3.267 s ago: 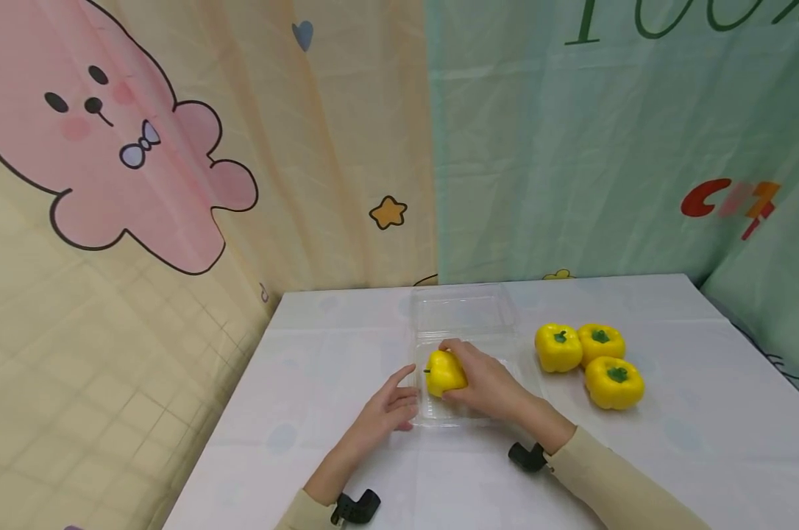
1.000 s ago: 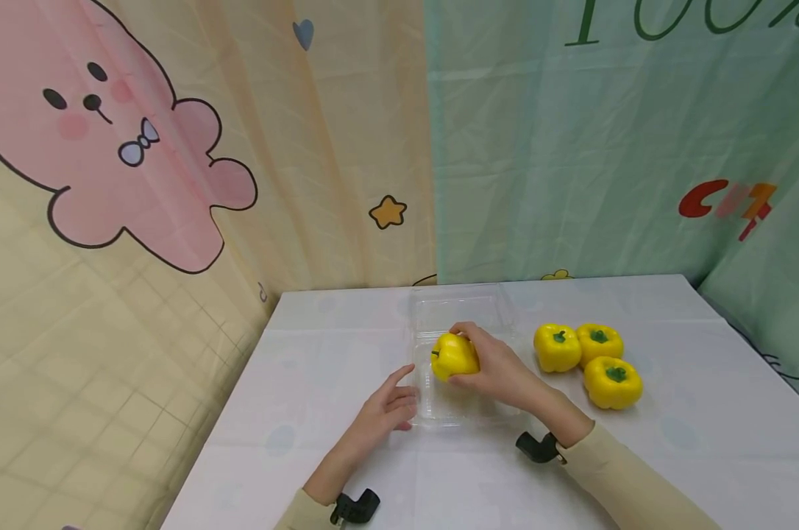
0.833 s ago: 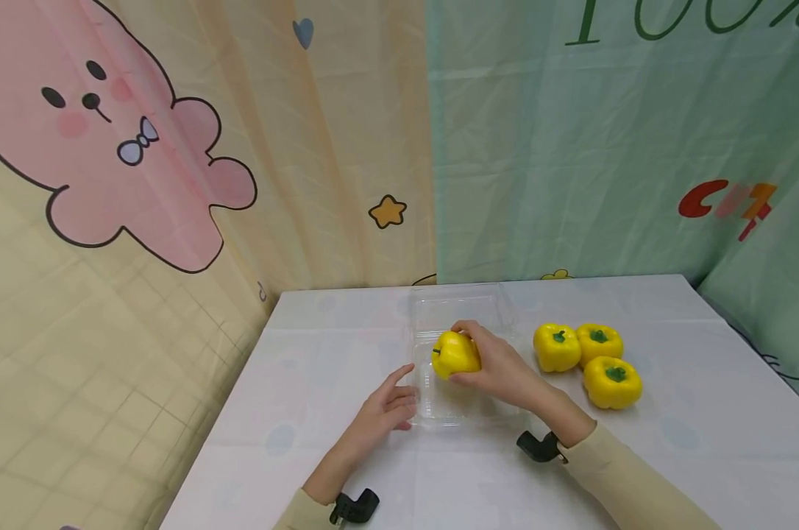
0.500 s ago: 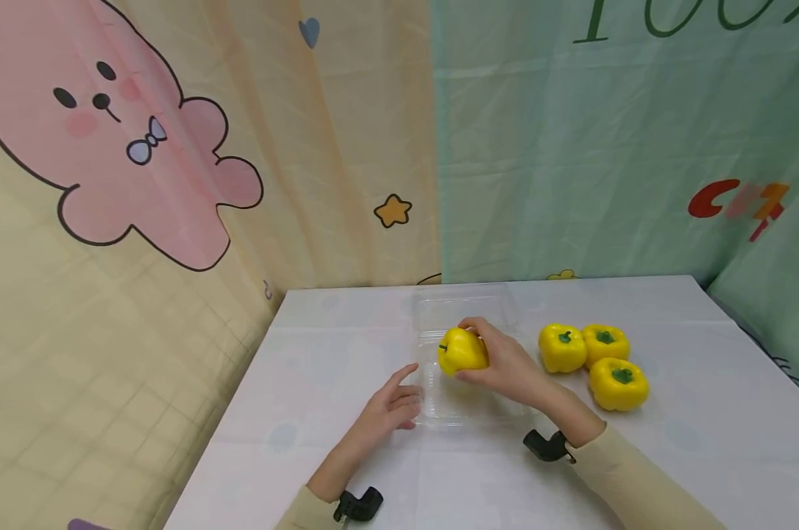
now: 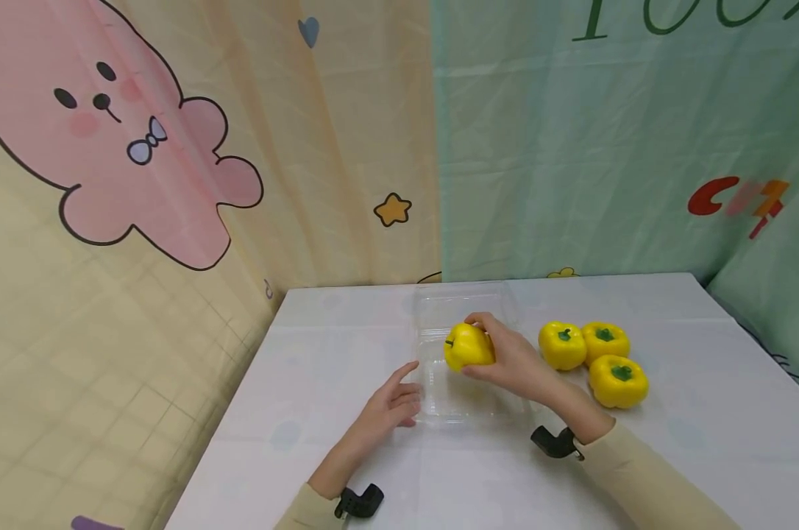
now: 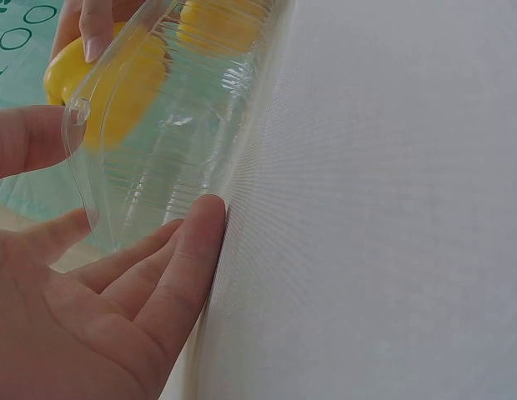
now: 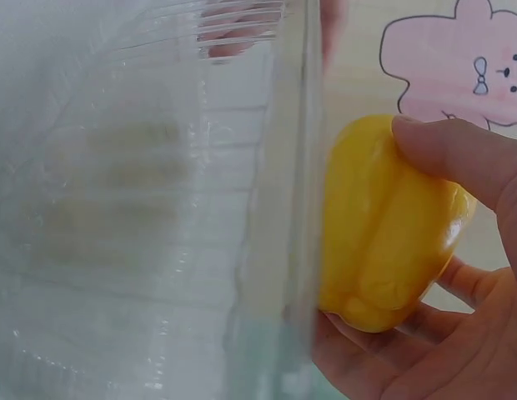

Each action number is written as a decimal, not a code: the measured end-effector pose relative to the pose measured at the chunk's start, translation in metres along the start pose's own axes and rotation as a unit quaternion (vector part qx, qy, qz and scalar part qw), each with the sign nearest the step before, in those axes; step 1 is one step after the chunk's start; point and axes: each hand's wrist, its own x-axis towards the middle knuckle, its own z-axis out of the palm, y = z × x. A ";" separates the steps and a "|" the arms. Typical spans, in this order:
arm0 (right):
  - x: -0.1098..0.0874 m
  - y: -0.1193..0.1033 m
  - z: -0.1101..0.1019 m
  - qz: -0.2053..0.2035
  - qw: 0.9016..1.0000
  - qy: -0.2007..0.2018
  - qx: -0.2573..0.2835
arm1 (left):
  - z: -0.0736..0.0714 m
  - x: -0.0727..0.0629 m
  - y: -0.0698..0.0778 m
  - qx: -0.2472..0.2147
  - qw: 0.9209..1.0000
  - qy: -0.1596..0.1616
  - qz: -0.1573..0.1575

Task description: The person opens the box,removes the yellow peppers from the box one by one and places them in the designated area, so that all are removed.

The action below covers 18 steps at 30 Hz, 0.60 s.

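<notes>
My right hand (image 5: 515, 366) grips a yellow bell pepper (image 5: 467, 347) on its side, its green stem pointing left, fingers at the far side and thumb at the near side. The pepper is held over a clear plastic clamshell box (image 5: 439, 403), whose lid (image 5: 462, 300) lies folded back, away from me. In the right wrist view the pepper (image 7: 383, 225) is beside the box wall, above its rim. At the box's left side, my left hand (image 5: 385, 408) has its fingers extended; in the left wrist view its fingertips (image 6: 207, 218) rest against the wall, low by the table.
Three more yellow bell peppers (image 5: 616, 381) stand grouped on the table right of the box, green stems up. The white-covered table (image 5: 293, 442) reaches back to a printed curtain (image 5: 346, 147). A purple thing (image 5: 95, 523) shows at the bottom left edge.
My right hand has raised the bell pepper from low inside the box and carried it away from me and to the right. The left hand stays by the box's left side.
</notes>
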 end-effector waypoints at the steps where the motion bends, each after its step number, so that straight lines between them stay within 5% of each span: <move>1: 0.000 0.000 -0.001 -0.001 1.000 0.001 0.001 | 0.000 0.000 0.000 -0.001 1.000 0.000 0.000; 18: -0.012 0.004 -0.014 -0.040 0.999 0.011 -0.012 | 0.000 0.001 -0.001 -0.009 1.000 -0.001 -0.003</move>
